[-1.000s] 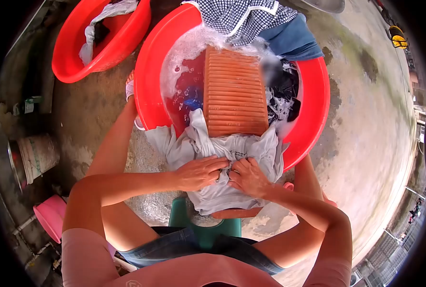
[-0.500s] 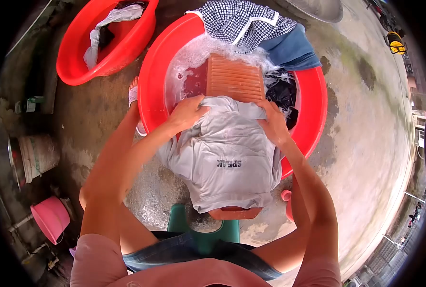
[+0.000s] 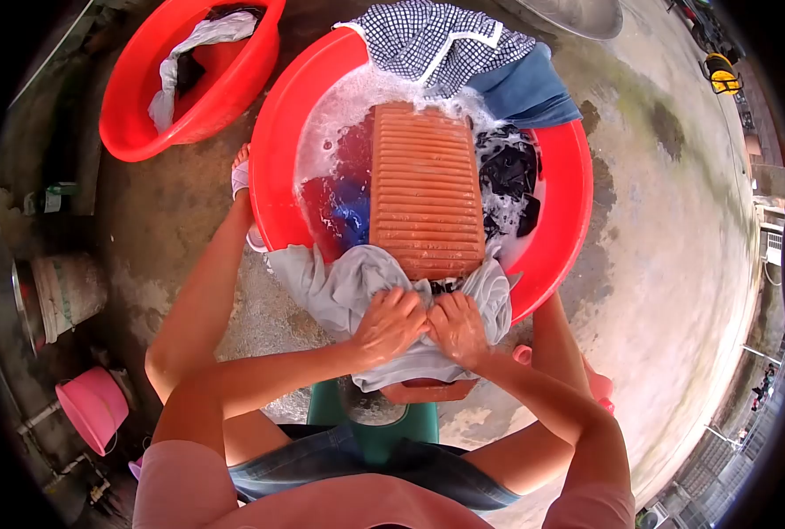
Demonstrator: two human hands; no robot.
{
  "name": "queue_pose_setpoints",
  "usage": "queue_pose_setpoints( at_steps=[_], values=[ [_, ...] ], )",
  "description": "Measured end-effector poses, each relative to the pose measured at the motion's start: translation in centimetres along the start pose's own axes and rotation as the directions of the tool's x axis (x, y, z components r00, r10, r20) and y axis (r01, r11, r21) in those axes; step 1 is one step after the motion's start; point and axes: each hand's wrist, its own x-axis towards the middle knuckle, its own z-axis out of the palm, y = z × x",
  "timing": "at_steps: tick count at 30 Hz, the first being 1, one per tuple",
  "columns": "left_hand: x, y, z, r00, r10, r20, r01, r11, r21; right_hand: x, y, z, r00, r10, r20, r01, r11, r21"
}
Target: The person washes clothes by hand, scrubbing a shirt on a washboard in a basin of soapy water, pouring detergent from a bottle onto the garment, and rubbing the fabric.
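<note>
A light grey shirt lies bunched over the lower end of a ridged orange-brown washboard. Both of my hands grip its fabric close together: my left hand is closed on the cloth, and my right hand is closed beside it, nearly touching. A bit of dark lettering shows on the cloth just above my hands. The board leans in a large red basin of sudsy water. Dark wet clothes float right of the board, and something blue is under water on its left.
Over the basin's far rim hang a checked cloth and blue denim. A second red basin with clothes stands at upper left. Pink bucket and pale bucket are at left. A green stool is beneath me.
Both hands have drawn the shirt's upper edge down toward me and come together. The shirt is now bunched, and most of the washboard's ridged face is uncovered.
</note>
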Motion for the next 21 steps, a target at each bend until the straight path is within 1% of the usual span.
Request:
queue_pose_setpoints(
  at_steps=[2, 3, 4, 5, 6, 7, 9, 11, 12, 13, 14, 15, 16, 17, 18, 19, 21],
  values=[
    [1.7, -3.2, 1.7, 0.964, 0.266, 0.007, -0.266, 0.958, 0.105, 1.1, 2.4, 1.3, 0.993, -0.119, 0.0, 0.119, 0.992, -0.033],
    [5.1, -5.7, 1.5, 0.978, 0.145, 0.153, -0.149, 0.989, 0.016, 4.2, 4.6, 1.9, 0.994, -0.068, -0.082, 0.059, 0.993, -0.105],
    [8.1, -7.5, 2.3, 0.998, 0.041, -0.047, -0.041, 0.999, 0.003, 7.0, 6.1, 2.4, 0.989, 0.06, -0.138, -0.092, 0.967, -0.239],
    [10.1, -8.1, 2.1, 0.978, -0.066, -0.197, 0.081, 0.994, 0.068, 9.5, 8.1, 2.8, 0.968, 0.116, -0.223, -0.17, 0.956, -0.24],
    [10.7, -8.3, 2.5, 0.949, -0.105, -0.297, 0.136, 0.987, 0.086, 10.8, 9.5, 3.5, 0.939, 0.138, -0.316, -0.236, 0.925, -0.297],
    [10.0, -8.3, 2.1, 0.943, -0.191, -0.271, 0.213, 0.976, 0.051, 10.9, 9.3, 3.9, 0.892, 0.286, -0.349, -0.389, 0.88, -0.273],
    [7.1, -5.9, 1.9, 0.912, -0.37, -0.18, 0.37, 0.929, -0.034, 7.7, 6.5, 2.8, 0.891, 0.336, -0.304, -0.374, 0.924, -0.077],
    [1.6, -1.3, 1.4, 0.933, -0.333, -0.133, 0.317, 0.94, -0.126, 2.5, 2.0, 1.8, 0.949, 0.242, -0.203, -0.242, 0.97, 0.025],
    [-0.5, -0.1, 1.4, 0.982, -0.183, -0.053, 0.178, 0.98, -0.084, 0.5, 0.2, 1.2, 0.976, 0.176, -0.13, -0.172, 0.984, 0.039],
    [-2.1, 0.5, 1.2, 0.999, -0.036, 0.037, 0.038, 0.998, -0.055, -0.7, -0.8, 0.9, 0.993, 0.105, -0.053, -0.102, 0.993, 0.066],
    [-1.5, -1.5, 1.9, 0.977, 0.201, 0.07, -0.203, 0.979, 0.014, -0.1, 0.2, 1.3, 0.997, 0.07, -0.036, -0.069, 0.997, 0.02],
    [0.8, -3.5, 2.0, 0.959, 0.272, 0.074, -0.277, 0.959, 0.064, 1.6, 2.5, 1.8, 0.999, 0.032, -0.021, -0.033, 0.999, -0.029],
    [4.1, -5.7, 1.3, 0.959, 0.258, 0.114, -0.264, 0.964, 0.044, 3.8, 4.5, 2.2, 1.0, -0.005, -0.001, 0.005, 0.997, -0.074],
    [7.3, -7.8, 1.8, 0.993, 0.113, 0.024, -0.114, 0.99, 0.078, 7.0, 6.0, 2.6, 0.974, 0.101, -0.205, -0.14, 0.972, -0.186],
    [10.0, -9.8, 2.1, 0.984, -0.024, -0.179, 0.044, 0.994, 0.104, 9.3, 8.3, 4.2, 0.895, 0.228, -0.383, -0.351, 0.891, -0.289],
    [11.5, -10.3, 1.7, 0.937, -0.251, -0.244, 0.294, 0.942, 0.161, 10.6, 9.9, 4.9, 0.821, 0.412, -0.394, -0.534, 0.798, -0.279],
    [11.2, -8.4, 1.8, 0.892, -0.334, -0.304, 0.341, 0.939, -0.032, 10.1, 8.4, 4.6, 0.807, 0.402, -0.433, -0.486, 0.868, -0.099]
  ],
)
